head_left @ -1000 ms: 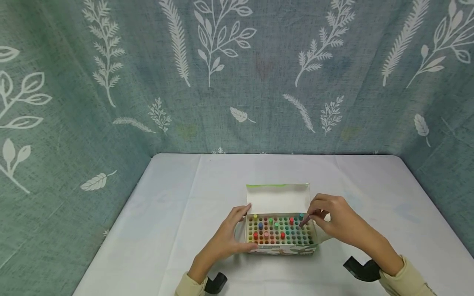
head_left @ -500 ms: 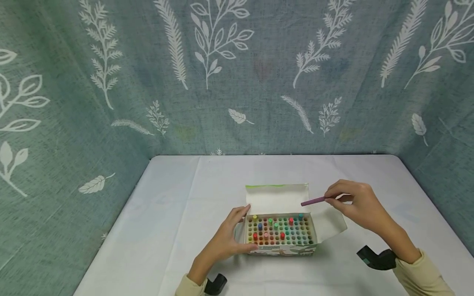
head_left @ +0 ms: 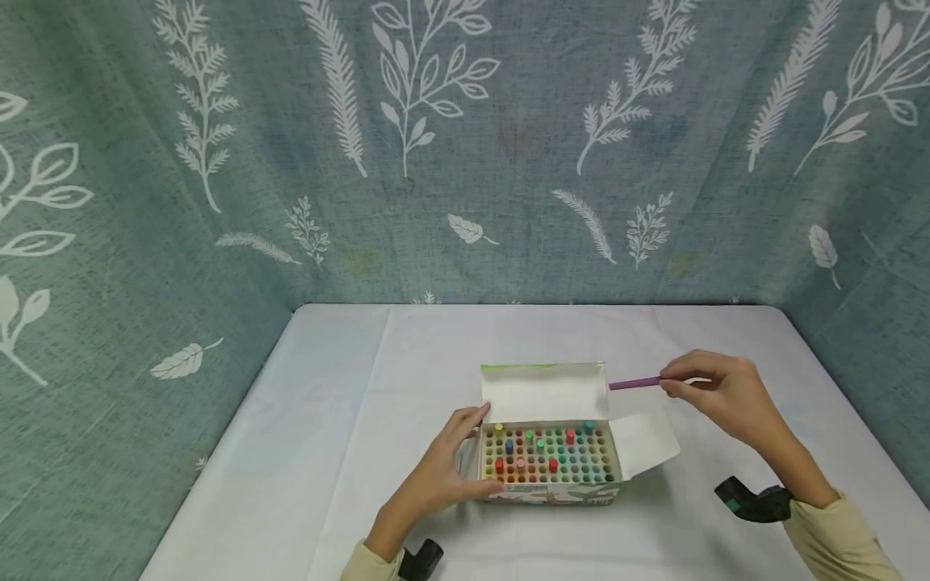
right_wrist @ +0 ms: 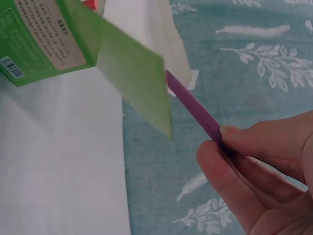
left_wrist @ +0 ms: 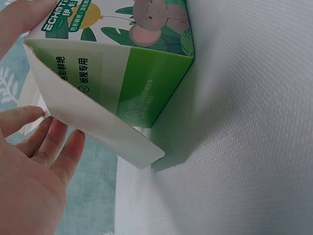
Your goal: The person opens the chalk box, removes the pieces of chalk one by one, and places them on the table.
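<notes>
A printed cardboard chalk box (head_left: 559,495) stands with its lid raised, and several coloured sticks poke up from the rows of round holes inside. My left hand (head_left: 438,478) holds its left end, thumb on the front wall and fingers toward the back corner. In the left wrist view, those fingers touch the white side flap (left_wrist: 93,120). Between thumb and fingers, my right hand (head_left: 719,389) pinches one end of a purple chalk stick (head_left: 634,383). This stick is in the air, pointing left, beyond the box's right flap (head_left: 645,444). The right wrist view shows the chalk (right_wrist: 195,110) behind that flap's green outer side.
White cloth covers the table (head_left: 349,420). A grey-green curtain (head_left: 523,234) with white leaf prints hangs behind it and along both sides. The raised lid (head_left: 545,391) stands at the back of the box. A black camera is worn on each wrist.
My right hand has lifted the purple chalk from over the box's right end and carried it up and right, past the lid. My left hand has stayed on the box.
</notes>
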A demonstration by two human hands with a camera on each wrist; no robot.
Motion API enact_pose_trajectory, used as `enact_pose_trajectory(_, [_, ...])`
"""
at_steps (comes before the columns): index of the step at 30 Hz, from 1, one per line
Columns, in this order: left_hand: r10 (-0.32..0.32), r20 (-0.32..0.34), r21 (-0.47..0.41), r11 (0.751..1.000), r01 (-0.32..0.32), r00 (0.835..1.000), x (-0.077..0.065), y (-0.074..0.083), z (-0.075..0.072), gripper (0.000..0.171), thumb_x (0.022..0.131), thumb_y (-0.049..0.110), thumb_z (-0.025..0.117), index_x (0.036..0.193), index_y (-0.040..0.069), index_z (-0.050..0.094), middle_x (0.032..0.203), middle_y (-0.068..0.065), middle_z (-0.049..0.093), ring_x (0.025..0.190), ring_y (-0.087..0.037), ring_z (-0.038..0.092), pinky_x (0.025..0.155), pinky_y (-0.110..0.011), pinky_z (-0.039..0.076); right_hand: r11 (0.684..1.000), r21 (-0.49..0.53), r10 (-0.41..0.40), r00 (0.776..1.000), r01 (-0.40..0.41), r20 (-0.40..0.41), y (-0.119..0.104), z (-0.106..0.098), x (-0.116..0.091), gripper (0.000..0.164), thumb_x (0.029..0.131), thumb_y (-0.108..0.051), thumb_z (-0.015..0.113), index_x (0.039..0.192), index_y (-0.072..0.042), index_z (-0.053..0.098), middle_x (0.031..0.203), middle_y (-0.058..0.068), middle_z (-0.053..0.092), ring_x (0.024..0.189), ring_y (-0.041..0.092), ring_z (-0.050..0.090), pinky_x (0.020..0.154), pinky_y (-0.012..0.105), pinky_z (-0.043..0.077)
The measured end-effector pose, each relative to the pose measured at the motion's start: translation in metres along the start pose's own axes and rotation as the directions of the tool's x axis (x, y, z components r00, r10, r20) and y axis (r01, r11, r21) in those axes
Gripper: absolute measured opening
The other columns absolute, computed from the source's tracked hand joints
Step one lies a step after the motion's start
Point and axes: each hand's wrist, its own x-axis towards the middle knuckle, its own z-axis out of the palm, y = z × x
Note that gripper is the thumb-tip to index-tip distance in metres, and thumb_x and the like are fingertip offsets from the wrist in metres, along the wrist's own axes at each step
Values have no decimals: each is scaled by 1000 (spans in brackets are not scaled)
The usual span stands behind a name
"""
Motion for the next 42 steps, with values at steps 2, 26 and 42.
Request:
enact_pose_trajectory(2, [-2, 3, -1, 1000, 2, 1000, 1, 0, 1, 100, 71, 43, 82, 151, 23, 25, 142, 4, 33, 124, -22, 42, 99, -52, 42, 1000, 16, 21, 1000, -21, -3, 4, -1, -1, 17, 78, 4, 74, 90, -8, 74, 88, 6, 67, 74, 6, 65, 63, 16, 55])
enact_pose_trajectory(26, [-15, -17, 21, 1000, 15, 1000, 0, 5, 6, 101, 69, 45, 83, 150, 24, 27, 141, 6, 34, 125, -20, 42, 99, -49, 43, 955, 127, 268, 963, -269, 30, 66, -4, -11, 19, 83, -9, 73, 98, 3, 72, 91, 15, 69, 74, 11, 69, 66, 20, 56])
enact_pose_trajectory(42, [-29, -14, -21, 999, 29, 999, -1, 3, 9, 98, 71, 24, 85, 150, 15, 28, 144, -8, 34, 127, -30, 40, 99, -57, 39, 931, 182, 320, 947, -316, 9, 132, 15, -19, 22, 83, -15, 74, 96, 3, 72, 86, 10, 71, 72, 12, 68, 62, 25, 57])
